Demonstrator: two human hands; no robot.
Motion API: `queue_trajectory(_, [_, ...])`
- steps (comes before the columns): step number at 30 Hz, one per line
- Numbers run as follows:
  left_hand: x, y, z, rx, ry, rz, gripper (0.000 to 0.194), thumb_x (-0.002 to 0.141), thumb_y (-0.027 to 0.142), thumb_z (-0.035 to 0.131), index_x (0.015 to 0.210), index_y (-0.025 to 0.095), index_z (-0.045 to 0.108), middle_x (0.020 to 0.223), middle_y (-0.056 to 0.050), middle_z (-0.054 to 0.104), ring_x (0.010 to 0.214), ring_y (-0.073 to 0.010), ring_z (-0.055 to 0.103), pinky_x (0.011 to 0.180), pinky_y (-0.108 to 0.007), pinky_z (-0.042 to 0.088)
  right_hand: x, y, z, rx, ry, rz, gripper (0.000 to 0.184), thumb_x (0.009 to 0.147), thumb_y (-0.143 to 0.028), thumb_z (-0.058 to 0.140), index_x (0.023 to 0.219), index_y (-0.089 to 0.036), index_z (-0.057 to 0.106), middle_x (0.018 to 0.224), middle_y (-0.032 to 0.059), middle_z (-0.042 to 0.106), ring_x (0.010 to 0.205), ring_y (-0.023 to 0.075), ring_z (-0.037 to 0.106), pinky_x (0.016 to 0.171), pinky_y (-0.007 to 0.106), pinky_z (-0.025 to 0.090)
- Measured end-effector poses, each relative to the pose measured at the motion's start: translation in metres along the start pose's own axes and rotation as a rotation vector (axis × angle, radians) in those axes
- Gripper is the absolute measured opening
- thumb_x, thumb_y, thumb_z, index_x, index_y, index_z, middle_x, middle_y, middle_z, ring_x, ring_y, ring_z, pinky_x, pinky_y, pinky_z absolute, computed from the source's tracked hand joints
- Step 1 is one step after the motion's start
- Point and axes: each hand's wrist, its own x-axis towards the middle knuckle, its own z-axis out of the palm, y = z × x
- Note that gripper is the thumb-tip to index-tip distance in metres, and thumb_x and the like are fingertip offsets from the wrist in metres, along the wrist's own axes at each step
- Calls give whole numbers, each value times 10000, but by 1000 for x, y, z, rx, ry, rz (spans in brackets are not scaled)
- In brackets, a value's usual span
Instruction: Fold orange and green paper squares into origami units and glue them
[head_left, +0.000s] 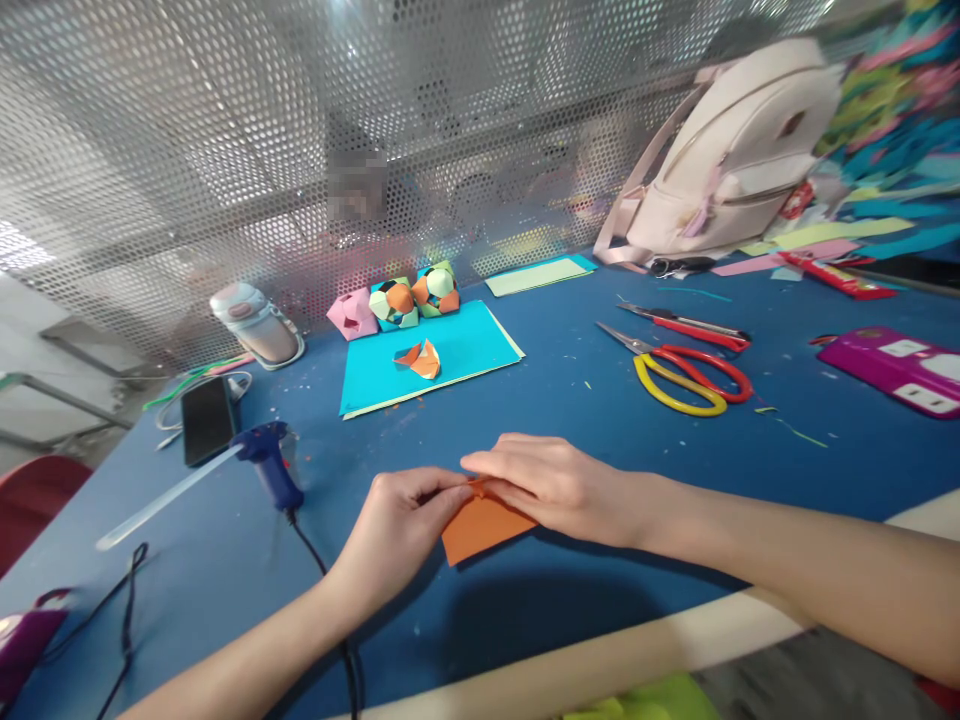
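Observation:
Both hands meet on a piece of orange paper (484,530) above the blue table, near its front edge. My left hand (405,515) pinches the paper's upper left part between thumb and fingers. From the other side, my right hand (547,485) is closed over the top edge, its fingertips beside the left thumb. A small crease shows where the fingertips come together; my fingers hide the rest of the top edge. Beyond the hands, a small folded orange paper piece (421,360) lies on a stack of turquoise sheets (465,340).
Scissors (679,375) and a red cutter (697,328) lie to the right, a purple power strip (900,365) farther over. Leftward are a corded blue glue gun (270,465), a phone (208,420) and a bottle (255,322). Folded paper balls (396,300) and a backpack (739,160) stand behind.

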Motion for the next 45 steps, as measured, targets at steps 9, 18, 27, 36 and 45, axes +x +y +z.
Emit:
queue_trajectory(9, [5,2,-4,51,-57,12,286,818,226,475,946,220,731,812,-12,723,771,-184,637,717,-259,476,0,7,-5,91,-9,224,316,895,-87,462,1185,-135,577,1034,82,705,921,161,674,791,279,564])
queue_trajectory(18, [3,-9,9,130,21,12,195,792,297,541,644,170,549,529,44,511,501,-95,423,478,-206,324,-4,-6,2,56,-117,233,443,909,-123,463,1345,-170,404,1170,92,627,1009,171,631,786,287,538])
queue_trajectory(27, [4,-10,13,153,36,31,122,766,231,525,664,175,561,587,24,577,551,-110,477,514,-210,353,2,0,-1,-136,-191,82,293,927,-140,401,724,-142,612,647,45,632,598,159,577,571,276,412])
queue_trajectory(36, [10,-14,10,76,198,-5,145,755,264,558,641,178,530,574,44,535,541,-102,463,517,-205,353,7,-7,-3,110,58,471,312,888,-283,502,1166,-145,531,1079,125,658,936,203,642,792,340,514])
queue_trajectory(45, [14,-17,19,-57,203,-32,75,731,221,555,780,166,566,644,41,554,588,-107,482,550,-211,379,12,-16,7,220,-92,692,510,793,-133,521,1290,-114,409,992,110,652,813,177,626,729,318,497])
